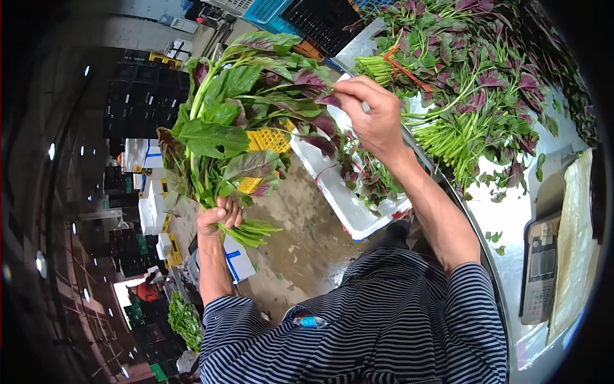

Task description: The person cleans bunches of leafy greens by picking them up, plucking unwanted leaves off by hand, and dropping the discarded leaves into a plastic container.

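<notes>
Hands: 2 (219, 217) (374, 115); bunch (243, 121): 1.

I note one bunch of amaranth greens (236, 121) in the upper left-centre of the frame. Leaves are green with purple-red centres, broad and fanned upward. Pale green stems are gathered tight at the lower end, cut ends projecting toward centre-left. The bunch stands roughly upright, raised clear of the floor, one purple leaf drawn out toward the right
</notes>
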Demonstrator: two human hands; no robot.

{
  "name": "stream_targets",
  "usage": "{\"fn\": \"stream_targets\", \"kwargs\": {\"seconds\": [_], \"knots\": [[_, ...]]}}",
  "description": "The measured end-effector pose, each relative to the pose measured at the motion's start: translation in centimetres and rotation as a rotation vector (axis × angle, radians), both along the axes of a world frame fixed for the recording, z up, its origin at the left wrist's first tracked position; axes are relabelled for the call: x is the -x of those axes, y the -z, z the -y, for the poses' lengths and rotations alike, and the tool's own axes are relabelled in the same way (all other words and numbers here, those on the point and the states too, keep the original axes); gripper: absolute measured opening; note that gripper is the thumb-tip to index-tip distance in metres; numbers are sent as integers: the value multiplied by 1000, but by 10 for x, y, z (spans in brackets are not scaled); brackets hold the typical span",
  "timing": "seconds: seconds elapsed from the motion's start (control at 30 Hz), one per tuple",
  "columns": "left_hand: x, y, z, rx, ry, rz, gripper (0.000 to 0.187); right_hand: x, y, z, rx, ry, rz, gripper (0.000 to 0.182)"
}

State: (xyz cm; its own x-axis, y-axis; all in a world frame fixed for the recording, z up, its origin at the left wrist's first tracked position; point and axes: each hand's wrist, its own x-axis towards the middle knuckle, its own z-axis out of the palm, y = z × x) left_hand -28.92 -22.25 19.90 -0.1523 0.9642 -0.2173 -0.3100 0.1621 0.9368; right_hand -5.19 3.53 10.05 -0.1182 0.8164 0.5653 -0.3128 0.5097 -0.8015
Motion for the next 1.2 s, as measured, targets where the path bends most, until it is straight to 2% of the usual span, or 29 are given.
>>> {"fn": "stream_targets", "kwargs": {"seconds": [0.07, 0.1, 0.2, 0.6, 0.77, 0.93, 1.13, 1.2], "knots": [[-6, 1, -1, 9, 23, 12, 22, 10, -11, -7, -234, 18, -22, 13], [-8, 2, -1, 14, 34, 19, 22, 14, -14, -8, -234, 21, -24, 13], [-11, 6, 3, 12, 45, 28, 22, 26, -16, -8, -452, 64, 179, 18], [-26, 9, -4, 21, 103, 86, 24, 33, -17, 20, -433, 201, 398, 14], [-28, 9, -2, 55, 100, 78, 27, 32, -17, 20, -411, 137, 383, 13], [-27, 19, 3, 65, 10, 73, 22, 35, -11, 15, -200, 81, 317, 8], [-28, 24, -4, 74, 91, 16, 21, 44, 12, 7, 81, 172, 155, 13], [-26, 27, -4, 81, 93, 5, 22, 29, 13, -9, 191, 158, 200, 16]]}}
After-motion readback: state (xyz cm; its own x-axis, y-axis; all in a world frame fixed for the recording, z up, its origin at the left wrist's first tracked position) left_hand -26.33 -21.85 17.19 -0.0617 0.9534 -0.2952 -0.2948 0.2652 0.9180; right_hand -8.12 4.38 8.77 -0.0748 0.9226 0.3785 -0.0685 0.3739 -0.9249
